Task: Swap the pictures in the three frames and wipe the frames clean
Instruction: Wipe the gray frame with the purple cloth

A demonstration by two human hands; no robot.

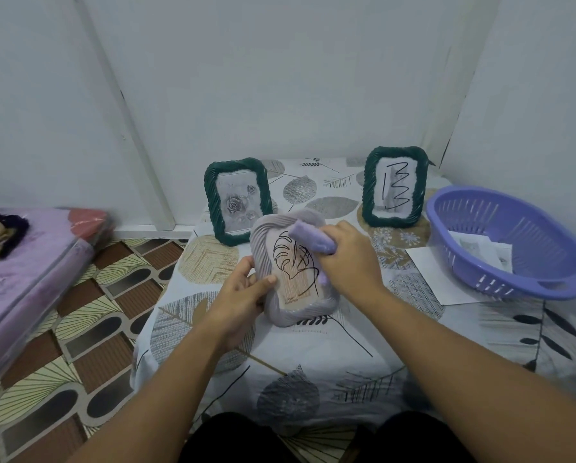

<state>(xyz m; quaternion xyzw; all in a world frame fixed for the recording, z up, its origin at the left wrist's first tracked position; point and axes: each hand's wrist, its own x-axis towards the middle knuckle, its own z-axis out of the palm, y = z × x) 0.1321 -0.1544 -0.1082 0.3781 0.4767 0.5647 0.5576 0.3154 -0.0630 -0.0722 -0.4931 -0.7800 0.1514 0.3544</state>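
At table centre, head view: left hand (243, 289) grips the lilac frame (293, 272) by its 9 o'clock edge, thumb hooked over the front, frame tilted up toward the camera, bottom edge on or just above the tablecloth (313, 362), can't tell which. Right hand (350, 259) is fisted around a purple cloth (310, 240), pressing it on the frame's 1–3 o'clock side. Leaf drawing sits in the frame.

Step, my read: wiping this frame; picture looks already in. Next move calls for working the cloth round the ribbed border, then standing the frame back up.

Two green frames upright behind: rose picture at 10 o'clock (236, 202), squiggle at 1 o'clock (395, 187). Purple basket (513, 262) at 3 o'clock, papers inside and under it.

Both forearms reach in from 6 o'clock, wrists angled inward.
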